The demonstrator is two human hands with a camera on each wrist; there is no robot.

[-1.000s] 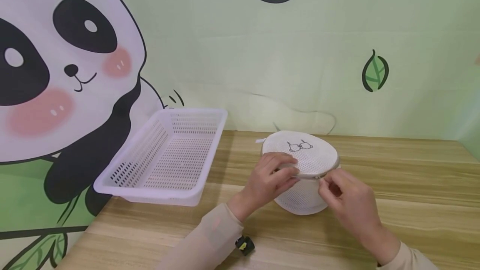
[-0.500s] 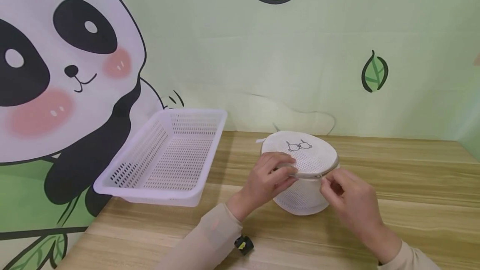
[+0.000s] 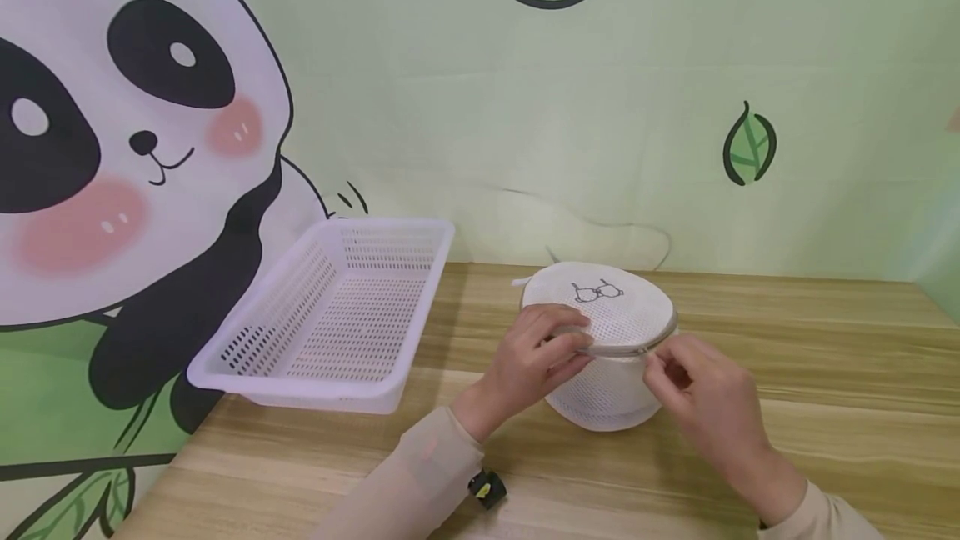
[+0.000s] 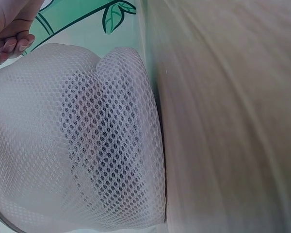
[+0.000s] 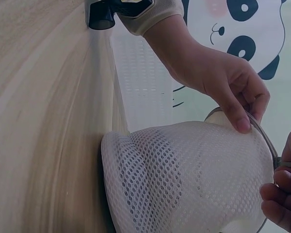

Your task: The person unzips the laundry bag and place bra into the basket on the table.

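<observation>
A white mesh laundry bag (image 3: 600, 394), round and upright on the table, has a bra outline printed on its lid (image 3: 633, 311). A grey zipper (image 3: 618, 349) runs around the lid's edge. My left hand (image 3: 534, 357) holds the front left of the rim, fingers on top and thumb below, as the right wrist view also shows. At the front right of the rim, my right hand (image 3: 708, 402) pinches the zipper pull (image 5: 284, 164). In the left wrist view the mesh wall (image 4: 106, 126) looks creased and darker in the middle; what lies inside cannot be made out.
To the left stands a white plastic basket (image 3: 408, 357) with slotted walls and floor. A small black device (image 3: 487, 489) sits by my left sleeve. Behind the wooden table (image 3: 840, 373) hangs a green backdrop (image 3: 450, 107) with a panda and leaves.
My right hand has slid slightly rightward along the rim, taking the zipper pull with it. My left hand stays almost in place on the rim.
</observation>
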